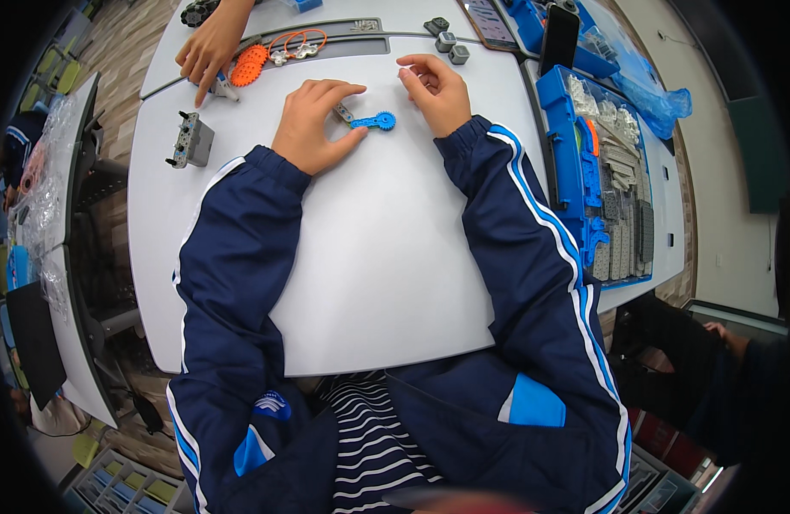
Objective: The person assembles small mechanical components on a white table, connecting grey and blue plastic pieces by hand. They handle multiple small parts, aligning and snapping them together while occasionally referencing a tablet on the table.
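Observation:
On the white table (378, 257), a blue gear piece (376, 121) lies joined to a short grey beam (342, 112). My left hand (316, 124) curves around its left side, thumb and fingers apart. The thumb tip is right by the blue piece; whether it touches cannot be made out. To the right of the gear, my right hand (439, 96) is raised with loosely bent fingers, a small gap between thumb and index finger, and nothing visible in it.
Another person's hand (213, 50) reaches in at the upper left, by orange gears (248, 65) and a grey tray (343, 47) with an orange cord. A grey block (193, 141) with black pegs stands left. Small grey cubes (446, 42) and a blue parts box (570, 171) are at right.

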Demonstrator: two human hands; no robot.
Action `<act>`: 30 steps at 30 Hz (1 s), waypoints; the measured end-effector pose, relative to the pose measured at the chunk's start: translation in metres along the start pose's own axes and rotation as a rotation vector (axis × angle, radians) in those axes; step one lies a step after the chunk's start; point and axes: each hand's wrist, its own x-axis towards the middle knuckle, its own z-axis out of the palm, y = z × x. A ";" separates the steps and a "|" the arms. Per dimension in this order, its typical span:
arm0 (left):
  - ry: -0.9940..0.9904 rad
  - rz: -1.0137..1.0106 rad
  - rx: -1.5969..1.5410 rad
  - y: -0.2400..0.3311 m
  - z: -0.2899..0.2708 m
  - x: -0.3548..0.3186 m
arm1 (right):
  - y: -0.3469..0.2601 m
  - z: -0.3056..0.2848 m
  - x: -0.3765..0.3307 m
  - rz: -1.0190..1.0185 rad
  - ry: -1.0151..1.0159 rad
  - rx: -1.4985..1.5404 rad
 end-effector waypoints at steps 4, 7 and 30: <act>-0.069 -0.056 -0.028 -0.006 -0.004 -0.002 | -0.001 -0.002 -0.001 -0.024 -0.028 0.079; -0.064 -0.037 -0.089 -0.009 0.000 0.000 | 0.001 -0.001 0.000 -0.055 -0.029 0.111; -0.027 -0.009 0.040 -0.008 -0.006 -0.001 | -0.015 0.007 -0.007 -0.303 -0.079 -0.100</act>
